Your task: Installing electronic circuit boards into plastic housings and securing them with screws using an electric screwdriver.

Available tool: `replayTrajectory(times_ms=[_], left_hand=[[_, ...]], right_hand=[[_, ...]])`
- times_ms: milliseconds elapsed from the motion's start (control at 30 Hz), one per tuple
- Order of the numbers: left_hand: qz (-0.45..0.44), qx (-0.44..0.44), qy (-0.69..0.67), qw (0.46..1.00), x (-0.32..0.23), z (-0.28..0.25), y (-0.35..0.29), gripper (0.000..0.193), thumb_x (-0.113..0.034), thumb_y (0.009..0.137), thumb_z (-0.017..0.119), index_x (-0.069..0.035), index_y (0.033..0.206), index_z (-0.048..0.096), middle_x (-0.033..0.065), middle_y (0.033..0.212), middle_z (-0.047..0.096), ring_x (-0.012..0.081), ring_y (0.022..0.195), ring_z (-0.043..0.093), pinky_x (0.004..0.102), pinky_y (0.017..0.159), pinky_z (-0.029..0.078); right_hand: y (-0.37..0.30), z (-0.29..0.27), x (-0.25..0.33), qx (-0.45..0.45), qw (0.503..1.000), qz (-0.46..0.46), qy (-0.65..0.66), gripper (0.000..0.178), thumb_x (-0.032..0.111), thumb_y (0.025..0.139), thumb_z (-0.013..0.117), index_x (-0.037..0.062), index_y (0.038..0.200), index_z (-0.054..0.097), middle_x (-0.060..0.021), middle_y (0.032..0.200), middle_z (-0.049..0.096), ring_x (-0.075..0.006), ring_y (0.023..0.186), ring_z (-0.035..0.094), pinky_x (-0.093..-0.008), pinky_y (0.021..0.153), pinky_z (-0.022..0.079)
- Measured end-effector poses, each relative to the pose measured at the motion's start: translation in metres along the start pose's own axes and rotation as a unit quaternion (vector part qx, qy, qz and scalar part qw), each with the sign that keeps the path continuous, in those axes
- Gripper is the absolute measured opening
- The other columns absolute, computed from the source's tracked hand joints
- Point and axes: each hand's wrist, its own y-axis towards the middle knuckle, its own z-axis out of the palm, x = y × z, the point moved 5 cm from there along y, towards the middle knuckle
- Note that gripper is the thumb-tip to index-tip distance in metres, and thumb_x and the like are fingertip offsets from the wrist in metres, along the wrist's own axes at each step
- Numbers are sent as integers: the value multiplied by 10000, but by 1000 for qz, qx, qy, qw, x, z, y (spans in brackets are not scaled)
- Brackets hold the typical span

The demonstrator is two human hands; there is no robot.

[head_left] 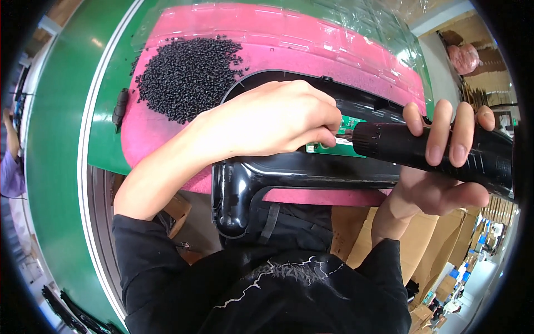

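My right hand [445,161] is wrapped round a black electric screwdriver [384,142], which lies nearly level and points left. Its bit reaches the fingertips of my left hand [289,114]. Those fingers are pinched together at the bit; whatever they hold is hidden. Just beneath them is a green circuit board [328,149], partly covered by my hand and the screwdriver. The board sits inside a glossy black plastic housing [300,173], whose rounded leg juts toward me at the left. My left forearm crosses over the housing's left part.
A heap of small black screws [186,78] lies on the pink mat [267,58], left of the housing. Clear plastic trays [311,28] rest along the mat's far side. A small black tool [119,108] lies on the green table [61,139]. Cardboard [428,245] stands at lower right.
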Motion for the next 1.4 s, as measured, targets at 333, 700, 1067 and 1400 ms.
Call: replayTrajectory(times_ms=[333,700,1067,1400], left_hand=[[-12,-17,-31,999,-10,13,26,128,-52,839,685,24,898,601,116,817,603,282,724,615,355,651,488],[-11,-153,-64,986,-5,1,35,708,-512,782,711,-16,1149,364,131,1136,468,252,1100,472,394,1058,330],[-42,-260,1,965,3,-18,30,146,-50,987,519,-25,1051,391,64,979,498,151,895,481,258,898,403],[-82,-203,-116,969,5,-11,35,343,-110,1032,430,-3,1357,410,120,991,708,120,933,605,271,862,410]], right_hand=[[-1,-19,19,27,998,-37,42,753,426,782,838,113,1311,403,84,932,507,-98,829,514,-371,856,360],[-4,-53,56,132,985,15,-107,802,523,844,742,93,1393,346,32,881,517,-111,712,515,-319,716,389],[-21,-78,39,-21,970,115,-215,734,565,868,678,67,1323,387,15,846,500,-102,672,486,-303,662,377],[-17,-74,36,23,989,27,-147,431,385,857,667,125,1147,483,80,634,479,-43,464,433,-224,508,361]])
